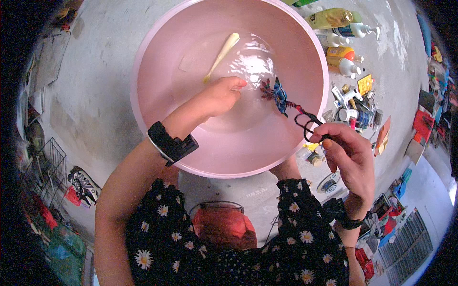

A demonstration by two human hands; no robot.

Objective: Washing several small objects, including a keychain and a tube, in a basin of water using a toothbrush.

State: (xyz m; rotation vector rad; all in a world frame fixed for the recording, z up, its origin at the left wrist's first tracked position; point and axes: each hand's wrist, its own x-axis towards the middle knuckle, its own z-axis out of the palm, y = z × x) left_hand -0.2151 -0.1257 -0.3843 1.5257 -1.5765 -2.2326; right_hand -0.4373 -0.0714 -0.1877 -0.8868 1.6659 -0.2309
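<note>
My right hand [345, 157] pinches the looped black cord of a hanging ornament between thumb and forefinger, at the right rim of a pink plastic basin [229, 161]. The ornament's blue patterned piece [280, 96] and its dark red tassel [266, 88] hang over the inside of the basin. Over the middle of the basin is my left hand [220, 94], its thumb pointing right and its other fingers mostly hidden beneath. A pale yellow handle [225, 52], thick at the far end and narrow at the near one, lies in the basin's shallow, glinting water.
Several bottles [331, 18] stand along the basin's right side, some with pumps. Nearer lie small tubes and jars [349, 114]. A red-covered low seat [223, 225] is between my legs. At left are a patterned shoe [84, 184] and a wire rack [50, 168] on the concrete floor [103, 107].
</note>
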